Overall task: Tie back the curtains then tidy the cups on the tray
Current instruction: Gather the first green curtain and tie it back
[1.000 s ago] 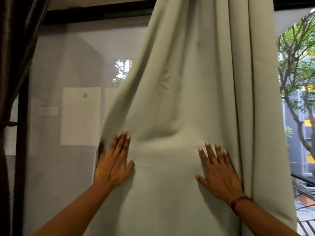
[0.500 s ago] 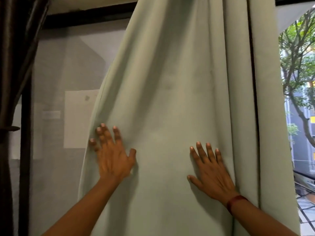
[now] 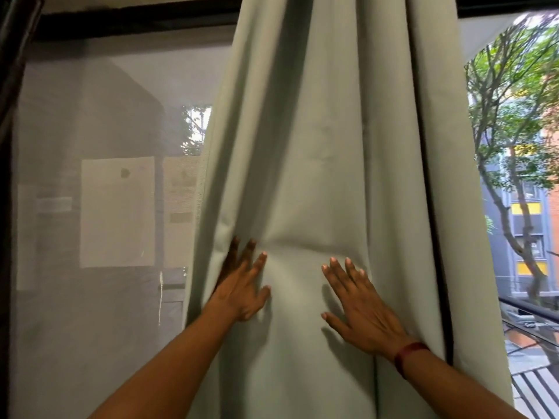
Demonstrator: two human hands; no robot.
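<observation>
Reaching forward with both bare arms. Pressing the left hand point(image 3: 242, 285) flat on the pale green curtain point(image 3: 317, 146), fingers straight and slightly spread, gripping nothing, with the outer fingers lying in shadow by a fold near the curtain's left hem. Pressing the right hand point(image 3: 360, 309) flat on the same cloth just right of the left hand, fingers wide and straight, thumb out to the left, holding nothing. Wearing a red wristband point(image 3: 408, 356) just behind the right hand. Bunching the cloth into a small crease between and just above the two hands. Hanging in long folds above both hands and running on below them. Showing a grey sheer screen point(image 3: 90, 297) left of the left hand, pale rectangles dim behind it. Showing, beyond and right of the right hand, a dark railing point(image 3: 532, 309), a tree point(image 3: 508, 116) and a building point(image 3: 535, 237) outside.
</observation>
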